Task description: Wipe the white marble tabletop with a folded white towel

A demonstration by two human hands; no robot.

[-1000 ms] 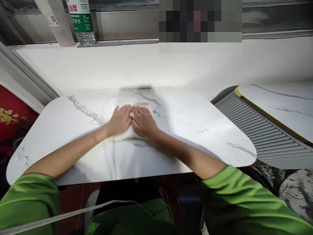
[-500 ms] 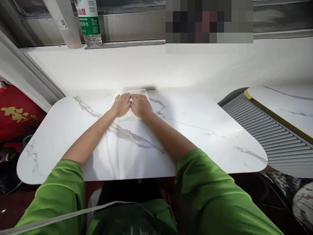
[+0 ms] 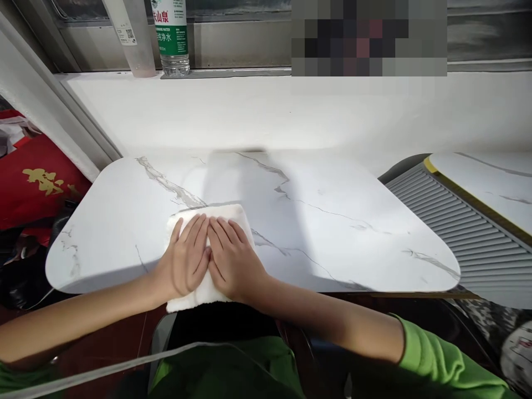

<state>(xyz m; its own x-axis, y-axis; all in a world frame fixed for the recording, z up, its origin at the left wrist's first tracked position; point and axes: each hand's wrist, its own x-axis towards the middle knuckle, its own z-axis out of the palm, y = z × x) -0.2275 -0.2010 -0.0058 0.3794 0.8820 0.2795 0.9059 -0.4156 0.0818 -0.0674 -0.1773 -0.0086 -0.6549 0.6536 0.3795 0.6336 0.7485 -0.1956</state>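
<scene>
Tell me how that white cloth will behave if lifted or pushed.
The white cloth would likely sag when lifted: its near edge looks soft and uneven. Looking thin, it is probably light for its spread. Pushed flat, it should slide easily on the smooth marble-patterned tabletop.

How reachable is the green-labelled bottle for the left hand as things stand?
Probably not without leaning: the left hand rests on the white cloth at the near side of the table, and the bottle stands on the ledge beyond its far side.
</scene>
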